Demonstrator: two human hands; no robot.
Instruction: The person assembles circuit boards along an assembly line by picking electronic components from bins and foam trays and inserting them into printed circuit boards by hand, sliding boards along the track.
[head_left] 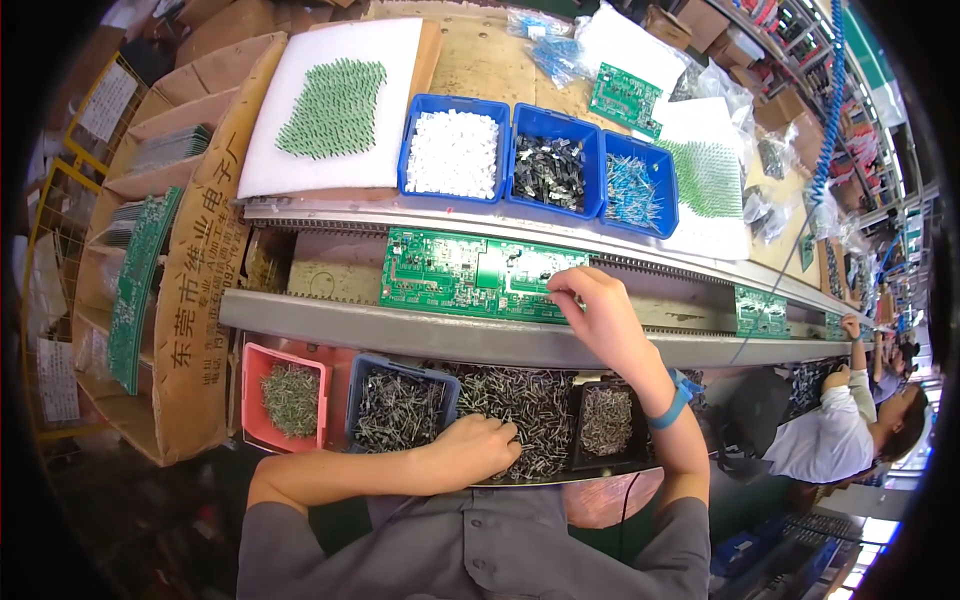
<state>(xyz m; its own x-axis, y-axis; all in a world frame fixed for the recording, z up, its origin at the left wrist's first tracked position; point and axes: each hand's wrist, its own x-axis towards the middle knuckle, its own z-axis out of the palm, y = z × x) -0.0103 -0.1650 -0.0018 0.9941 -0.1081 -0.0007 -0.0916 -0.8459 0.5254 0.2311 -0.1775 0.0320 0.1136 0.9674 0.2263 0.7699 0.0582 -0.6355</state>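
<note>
A green circuit board lies across the two rails of a conveyor in front of me. Over its right end is my right hand, thumb and fingertips pinched together; whatever they hold is too small to make out. My left hand rests among small dark components with metal legs in a tray at the near side. Its fingers are curled into the heap, and what they grip is hidden. Beside that hand stands a blue-grey bin of similar dark parts.
A pink bin stands left, a small black tray right. Beyond the conveyor are blue bins and a foam sheet bearing green parts. A cardboard box holds boards. Another person sits at right.
</note>
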